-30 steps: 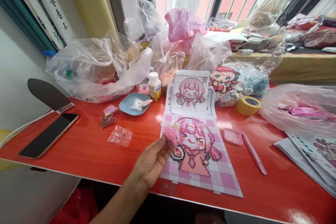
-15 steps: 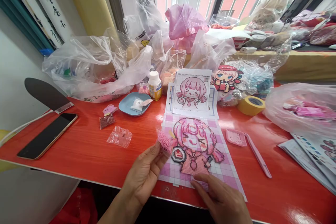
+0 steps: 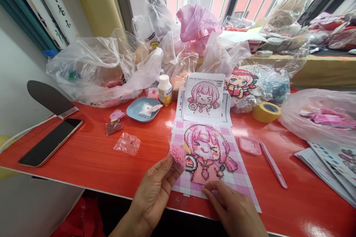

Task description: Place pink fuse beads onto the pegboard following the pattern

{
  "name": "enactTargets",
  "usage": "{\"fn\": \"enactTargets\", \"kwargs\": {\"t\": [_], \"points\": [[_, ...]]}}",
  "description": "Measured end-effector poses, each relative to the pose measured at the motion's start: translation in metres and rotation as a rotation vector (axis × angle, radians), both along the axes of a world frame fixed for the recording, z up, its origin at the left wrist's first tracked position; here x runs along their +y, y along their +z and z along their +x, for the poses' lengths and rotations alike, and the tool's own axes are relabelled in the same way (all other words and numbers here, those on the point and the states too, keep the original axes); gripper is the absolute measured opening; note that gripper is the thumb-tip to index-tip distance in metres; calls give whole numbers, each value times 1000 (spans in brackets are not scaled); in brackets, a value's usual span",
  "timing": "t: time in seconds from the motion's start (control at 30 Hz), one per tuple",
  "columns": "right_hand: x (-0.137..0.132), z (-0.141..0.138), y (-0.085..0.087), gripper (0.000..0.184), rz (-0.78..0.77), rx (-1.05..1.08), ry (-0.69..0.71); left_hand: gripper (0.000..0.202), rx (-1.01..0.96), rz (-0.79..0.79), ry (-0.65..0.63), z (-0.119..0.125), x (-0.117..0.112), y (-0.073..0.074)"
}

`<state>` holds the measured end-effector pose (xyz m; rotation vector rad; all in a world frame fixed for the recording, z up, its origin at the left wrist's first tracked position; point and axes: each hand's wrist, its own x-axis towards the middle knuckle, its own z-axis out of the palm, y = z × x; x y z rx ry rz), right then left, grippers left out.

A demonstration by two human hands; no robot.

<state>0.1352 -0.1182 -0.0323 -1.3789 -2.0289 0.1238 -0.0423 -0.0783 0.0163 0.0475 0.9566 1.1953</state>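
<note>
My left hand (image 3: pixel 155 181) is closed round the lower edge of a small clear bag of pink beads (image 3: pixel 178 156), held up over the left side of the pegboard (image 3: pixel 239 189). On that board, over pink checked paper, lies a bead picture of a pink-haired figure (image 3: pixel 204 176). My right hand (image 3: pixel 232 203) rests at the picture's bottom edge, thumb and forefinger drawn together; whatever may be between them is too small to make out. Behind the board stands a printed pattern sheet (image 3: pixel 204 98). Right of it lie a pink bead tray (image 3: pixel 250 145) and pink tweezers (image 3: pixel 274 166).
To the left are an empty clear bag (image 3: pixel 127 143), a bag of brown beads (image 3: pixel 114 127), a blue dish (image 3: pixel 139 117) and a phone (image 3: pixel 51 142). A bottle (image 3: pixel 164 90), yellow tape (image 3: pixel 266 112), plastic bags (image 3: pixel 97 70) and papers (image 3: pixel 330 170) line the red table.
My left hand has shifted slightly right with the bead bag, which now stands more upright and shows more of its face. The right hand has stayed nearly in place.
</note>
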Motion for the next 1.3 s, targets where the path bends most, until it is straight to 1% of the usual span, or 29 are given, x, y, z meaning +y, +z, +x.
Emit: {"fn": "enactTargets", "kwargs": {"t": [0.2,0.23,0.27,0.3,0.33,0.4,0.43,0.47,0.5,0.57,0.67,0.73,0.83,0.9,0.97,1.03,1.1,1.13,1.2,1.3], "points": [[1,2,-5,34,-32,33,46,6,-4,4,-7,1,-1,-2],[0,2,-5,33,-62,66,48,6,-4,4,-6,1,-1,-3],[-1,2,-4,32,-127,139,40,6,-3,4,-5,1,-1,-3],[-3,2,-1,33,-233,260,19,6,-2,4,-5,1,-1,-2],[-4,3,2,34,-378,427,-13,6,-1,3,-4,0,-2,-2],[-5,5,10,39,-714,838,-85,7,-2,-2,1,0,-3,-1],[-5,8,15,41,-856,1024,-100,8,-4,-8,7,0,-4,1],[-5,10,19,42,-947,1172,-91,9,-7,-15,12,0,-5,2],[-4,13,22,43,-996,1270,-56,10,-11,-24,14,1,-6,4],[-1,17,25,41,-1042,1355,31,9,-16,-40,10,2,-8,7],[1,18,21,31,-1099,1373,120,5,-22,-44,-21,2,-11,9],[1,16,17,29,-1118,1355,164,5,-38,-30,-40,1,-14,9],[0,12,13,39,-1080,1258,222,7,-58,-17,-45,-1,-16,9],[-1,10,13,44,-994,1087,202,6,-59,-21,-44,-2,-17,9],[-1,7,12,41,-830,815,160,5,-67,-23,-41,-1,-17,9],[-1,3,9,30,-600,534,151,7,-90,-27,-27,0,-16,10],[1,-1,5,20,-369,358,187,13,-102,-40,-4,1,-16,10],[1,-3,3,18,-281,294,209,17,-106,-50,8,1,-16,11],[3,-6,0,23,-166,182,236,23,-108,-64,29,2,-16,12],[4,-9,-3,32,-73,24,250,26,-103,-81,54,2,-15,13]]}}
